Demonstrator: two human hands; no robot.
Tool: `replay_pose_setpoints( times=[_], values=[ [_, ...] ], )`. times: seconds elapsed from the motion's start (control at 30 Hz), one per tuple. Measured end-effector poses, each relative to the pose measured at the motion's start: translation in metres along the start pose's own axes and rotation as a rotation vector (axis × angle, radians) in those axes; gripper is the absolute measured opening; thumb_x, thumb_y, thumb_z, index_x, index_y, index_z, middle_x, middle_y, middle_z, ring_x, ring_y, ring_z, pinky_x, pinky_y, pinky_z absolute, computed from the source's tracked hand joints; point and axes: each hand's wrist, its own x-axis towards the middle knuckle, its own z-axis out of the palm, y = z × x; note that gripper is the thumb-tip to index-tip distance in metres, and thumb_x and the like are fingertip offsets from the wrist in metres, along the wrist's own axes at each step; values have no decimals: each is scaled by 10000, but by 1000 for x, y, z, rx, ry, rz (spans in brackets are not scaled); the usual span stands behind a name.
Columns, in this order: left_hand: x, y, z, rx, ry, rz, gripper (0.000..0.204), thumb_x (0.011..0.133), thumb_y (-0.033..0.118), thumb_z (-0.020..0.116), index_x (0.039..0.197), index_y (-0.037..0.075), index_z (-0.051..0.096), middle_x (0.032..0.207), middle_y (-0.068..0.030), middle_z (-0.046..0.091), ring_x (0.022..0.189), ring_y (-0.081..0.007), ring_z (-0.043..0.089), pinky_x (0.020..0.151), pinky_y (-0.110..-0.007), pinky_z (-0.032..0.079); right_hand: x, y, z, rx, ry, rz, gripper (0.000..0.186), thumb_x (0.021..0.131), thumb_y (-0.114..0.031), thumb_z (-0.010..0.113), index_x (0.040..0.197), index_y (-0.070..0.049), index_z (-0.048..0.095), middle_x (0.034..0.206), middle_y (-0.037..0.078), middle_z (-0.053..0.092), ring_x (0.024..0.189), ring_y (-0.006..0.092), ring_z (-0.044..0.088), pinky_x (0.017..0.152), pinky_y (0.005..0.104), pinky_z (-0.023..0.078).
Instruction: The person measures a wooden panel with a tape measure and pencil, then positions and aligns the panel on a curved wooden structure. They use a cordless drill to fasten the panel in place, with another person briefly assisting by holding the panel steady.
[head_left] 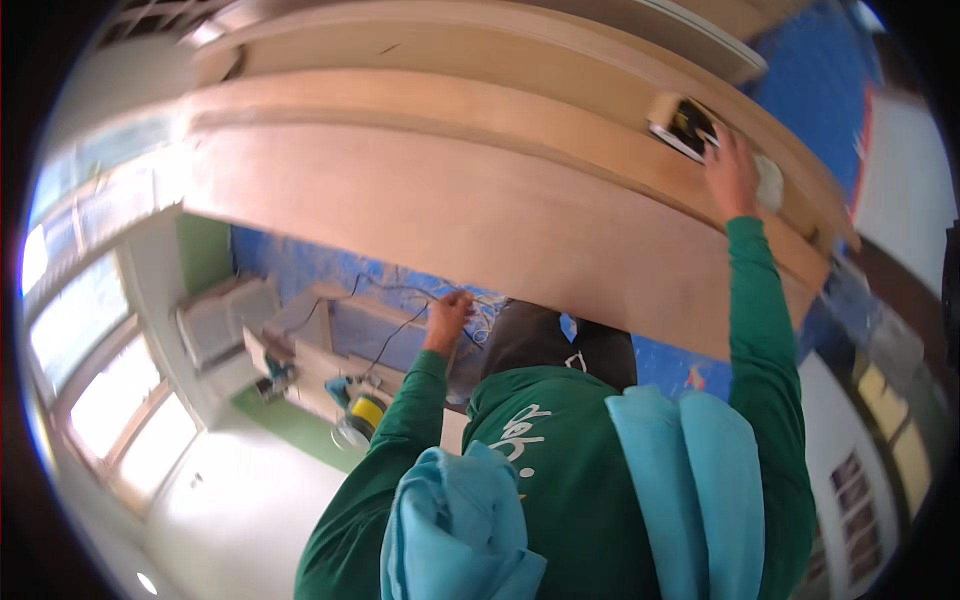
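Note:
My right hand reaches over the long pale wooden piece, its fingers closed at the edge of a small black-and-white box-like object. That object rests by a raised wooden strip, and its exact kind is unclear. Right beside the hand lies a small whitish pad-like piece. My left hand hangs off the near edge of the wood, in front of my dark trousers, with the fingers curled together. Whatever they may hold is too small to make out.
A teal power tool with a yellow disc and another teal tool rest on a low wooden bench at left. A black cord trails near my left hand. Blue sheeting covers the floor.

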Motion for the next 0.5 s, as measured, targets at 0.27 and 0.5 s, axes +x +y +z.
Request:
replay_pose_setpoints(
  times=[0.27,0.5],
  values=[
    [144,242,27,1246,273,974,1099,825,241,888,1683,97,216,1689,-210,318,1558,-417,311,1255,-507,338,-126,85,23,-343,-256,259,443,960,-144,540,1360,44,573,1352,220,594,1249,378,577,1000,527,480],
    [188,352,36,1897,265,863,1291,744,123,929,1713,137,77,1734,-208,220,1600,-415,225,1267,-527,315,-126,137,46,-320,-192,110,523,970,-182,567,1476,-52,541,1406,182,584,1337,375,542,1108,528,424]
  ],
)
